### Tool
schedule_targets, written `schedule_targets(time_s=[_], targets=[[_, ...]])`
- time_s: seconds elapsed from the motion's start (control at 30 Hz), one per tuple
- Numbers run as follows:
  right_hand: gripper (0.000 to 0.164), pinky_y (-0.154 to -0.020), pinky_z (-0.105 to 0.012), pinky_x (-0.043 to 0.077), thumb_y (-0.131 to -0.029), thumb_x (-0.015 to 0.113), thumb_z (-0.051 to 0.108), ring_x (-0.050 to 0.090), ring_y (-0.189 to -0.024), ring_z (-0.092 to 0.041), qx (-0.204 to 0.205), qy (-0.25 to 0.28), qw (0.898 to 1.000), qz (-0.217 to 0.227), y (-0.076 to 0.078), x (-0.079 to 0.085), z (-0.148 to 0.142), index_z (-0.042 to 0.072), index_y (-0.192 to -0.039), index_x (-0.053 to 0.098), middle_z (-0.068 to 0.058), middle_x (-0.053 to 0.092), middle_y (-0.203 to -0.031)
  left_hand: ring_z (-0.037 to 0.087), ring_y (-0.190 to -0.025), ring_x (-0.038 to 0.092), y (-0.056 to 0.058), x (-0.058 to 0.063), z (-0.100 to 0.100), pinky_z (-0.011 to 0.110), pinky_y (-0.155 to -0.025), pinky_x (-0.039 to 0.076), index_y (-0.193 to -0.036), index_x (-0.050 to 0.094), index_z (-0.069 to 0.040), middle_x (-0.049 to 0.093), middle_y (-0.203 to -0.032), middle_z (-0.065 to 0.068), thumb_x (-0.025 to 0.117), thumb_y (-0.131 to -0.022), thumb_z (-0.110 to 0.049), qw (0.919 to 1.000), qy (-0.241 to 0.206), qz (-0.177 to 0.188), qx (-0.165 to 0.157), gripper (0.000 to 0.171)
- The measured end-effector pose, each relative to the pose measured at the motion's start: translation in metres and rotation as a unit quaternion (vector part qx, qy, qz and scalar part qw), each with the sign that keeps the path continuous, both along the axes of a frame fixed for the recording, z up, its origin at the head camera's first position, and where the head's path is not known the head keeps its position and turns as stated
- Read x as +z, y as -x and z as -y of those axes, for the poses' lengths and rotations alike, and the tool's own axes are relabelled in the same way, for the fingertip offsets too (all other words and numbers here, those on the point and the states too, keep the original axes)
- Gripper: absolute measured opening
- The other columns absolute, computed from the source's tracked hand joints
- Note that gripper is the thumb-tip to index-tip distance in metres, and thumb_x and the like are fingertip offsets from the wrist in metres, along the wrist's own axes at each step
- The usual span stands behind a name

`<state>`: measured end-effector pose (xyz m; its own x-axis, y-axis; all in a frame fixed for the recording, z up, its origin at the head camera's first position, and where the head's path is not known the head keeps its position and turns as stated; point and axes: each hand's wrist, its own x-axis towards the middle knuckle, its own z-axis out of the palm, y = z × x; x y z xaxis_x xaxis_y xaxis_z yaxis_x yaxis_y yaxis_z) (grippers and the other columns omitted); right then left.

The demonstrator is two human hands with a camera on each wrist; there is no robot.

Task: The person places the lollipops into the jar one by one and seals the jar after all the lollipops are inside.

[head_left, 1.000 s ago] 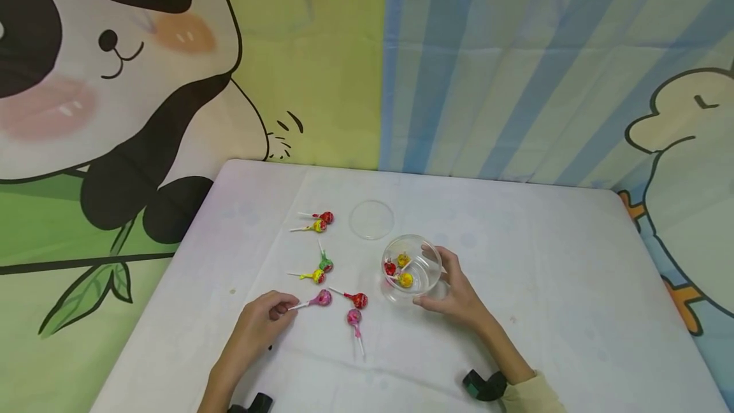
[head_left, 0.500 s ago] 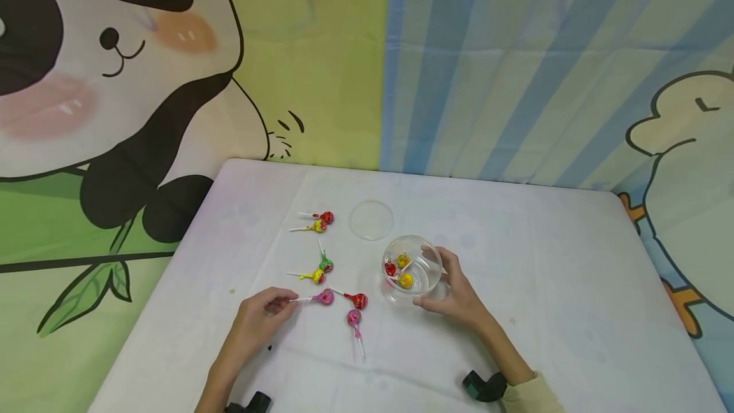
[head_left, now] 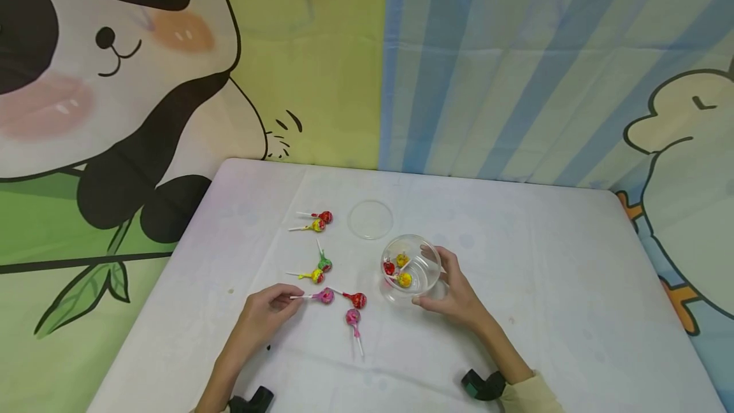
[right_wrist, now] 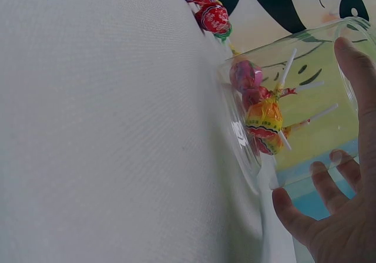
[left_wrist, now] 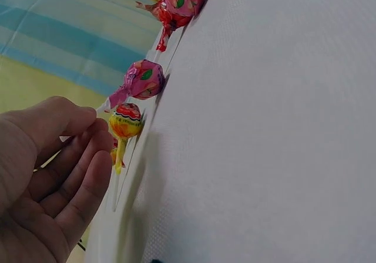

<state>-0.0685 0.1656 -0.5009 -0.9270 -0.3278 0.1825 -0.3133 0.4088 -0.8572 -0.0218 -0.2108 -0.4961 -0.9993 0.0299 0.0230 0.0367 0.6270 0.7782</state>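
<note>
In the head view my left hand (head_left: 260,317) pinches the white stick of a pink lollipop (head_left: 325,296) between thumb and finger. The wrist view shows the wrapped pink head (left_wrist: 145,79) beyond the fingertips, its stick mostly hidden by them. A clear round jar (head_left: 425,273) stands on the table, held at its right side by my right hand (head_left: 455,295), thumb in front and fingers behind. Inside lie several lollipops, among them a yellow one (head_left: 404,280), a red one (head_left: 389,268) and a pink one (right_wrist: 245,75).
Loose lollipops lie left of the jar: red (head_left: 357,300), pink (head_left: 353,317), green (head_left: 324,264), yellow (head_left: 316,276), and a red (head_left: 325,217) and yellow (head_left: 318,225) pair farther back. A clear round lid (head_left: 370,220) lies behind the jar on the white table (head_left: 545,273).
My left hand has moved slightly away from me, and the pink lollipop's stick has swung from slanting to nearly level. The right hand and jar hold their place.
</note>
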Motion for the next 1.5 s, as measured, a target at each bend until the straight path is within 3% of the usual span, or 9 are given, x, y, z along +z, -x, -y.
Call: schedule_targets(time_s=[0.13,0.27,0.4,0.47,0.63,0.8,1.07,1.33,1.5], targets=[[0.096,-0.098,-0.063,0.045,-0.069,0.087,0.018,0.038,-0.138,-0.039,-0.001,0.001,1.0,0.005,-0.001,0.001,0.0,0.011,-0.144,0.027,-0.014,0.044,-0.149,0.0,-0.075,0.066,0.002,0.002,-0.001,0.019,-0.068,0.055,-0.095,0.072,-0.02,0.073,-0.089,-0.005,0.076,-0.082,-0.008,0.9999,-0.009,0.005,-0.006,0.018],[0.096,-0.098,-0.063,0.045,-0.07,0.086,0.018,0.038,-0.138,-0.039,0.0,0.003,1.0,0.004,-0.001,0.001,0.001,0.011,-0.144,0.027,-0.015,0.044,-0.149,0.0,-0.075,0.066,0.004,0.008,-0.001,0.019,-0.067,0.056,-0.092,0.071,-0.018,0.073,-0.087,-0.005,0.077,-0.081,-0.007,0.9992,-0.027,-0.027,-0.01,0.017],[0.096,-0.097,-0.063,0.045,-0.069,0.087,0.017,0.039,-0.137,-0.04,0.004,0.007,1.0,0.001,0.0,0.002,0.001,0.009,-0.144,0.027,-0.015,0.044,-0.148,0.001,-0.077,0.064,0.005,0.022,-0.001,0.017,-0.068,0.056,-0.092,0.071,-0.015,0.072,-0.088,-0.003,0.077,-0.081,-0.008,0.9973,-0.049,-0.055,-0.006,0.014],[0.096,-0.097,-0.063,0.045,-0.069,0.087,0.017,0.039,-0.137,-0.039,0.007,0.008,1.0,-0.002,0.0,0.002,0.001,0.009,-0.144,0.027,-0.015,0.044,-0.148,0.004,-0.077,0.065,0.007,0.033,-0.003,0.018,-0.069,0.056,-0.093,0.07,-0.012,0.072,-0.089,0.0,0.077,-0.082,-0.01,0.9951,-0.084,-0.052,-0.003,0.013],[0.097,-0.098,-0.06,0.046,-0.068,0.087,0.016,0.039,-0.137,-0.034,-0.001,0.007,1.0,0.002,0.0,0.004,0.001,0.01,-0.143,0.027,-0.012,0.045,-0.148,0.01,-0.078,0.07,0.015,0.061,-0.011,0.02,-0.073,0.058,-0.097,0.066,-0.002,0.068,-0.087,-0.008,0.073,-0.085,-0.008,0.978,-0.207,-0.019,0.019,0.015],[0.096,-0.097,-0.06,0.047,-0.068,0.087,0.016,0.04,-0.137,-0.036,0.002,0.007,1.0,-0.001,0.0,0.006,0.002,0.008,-0.143,0.027,-0.014,0.045,-0.148,0.007,-0.077,0.069,0.024,0.078,-0.022,0.02,-0.074,0.058,-0.1,0.062,0.005,0.068,-0.087,-0.011,0.07,-0.087,-0.003,0.9638,-0.266,-0.02,0.012,0.017],[0.096,-0.096,-0.06,0.047,-0.069,0.087,0.015,0.039,-0.137,-0.038,0.008,0.008,1.0,-0.006,0.0,0.004,0.001,0.005,-0.143,0.026,-0.017,0.044,-0.148,0.009,-0.081,0.07,0.03,0.081,-0.04,0.02,-0.074,0.057,-0.099,0.061,0.006,0.069,-0.089,-0.008,0.068,-0.088,-0.003,0.9547,-0.291,-0.016,-0.057,0.016],[0.096,-0.096,-0.061,0.047,-0.069,0.087,0.015,0.04,-0.136,-0.037,-0.003,0.005,1.0,-0.004,0.0,0.003,0.001,0.008,-0.144,0.027,-0.015,0.045,-0.148,0.012,-0.074,0.066,0.035,0.079,-0.052,0.022,-0.068,0.056,-0.098,0.062,0.004,0.07,-0.086,-0.006,0.068,-0.088,-0.005,0.9487,-0.304,-0.001,-0.087,0.015],[0.096,-0.096,-0.061,0.047,-0.07,0.087,0.017,0.04,-0.137,-0.038,0.002,0.003,1.0,-0.004,-0.001,0.002,0.001,0.01,-0.144,0.026,-0.015,0.045,-0.148,0.012,-0.081,0.07,0.038,0.08,-0.061,0.023,-0.075,0.058,-0.099,0.062,0.004,0.07,-0.089,-0.005,0.068,-0.088,-0.006,0.9435,-0.314,0.003,-0.107,0.016]])
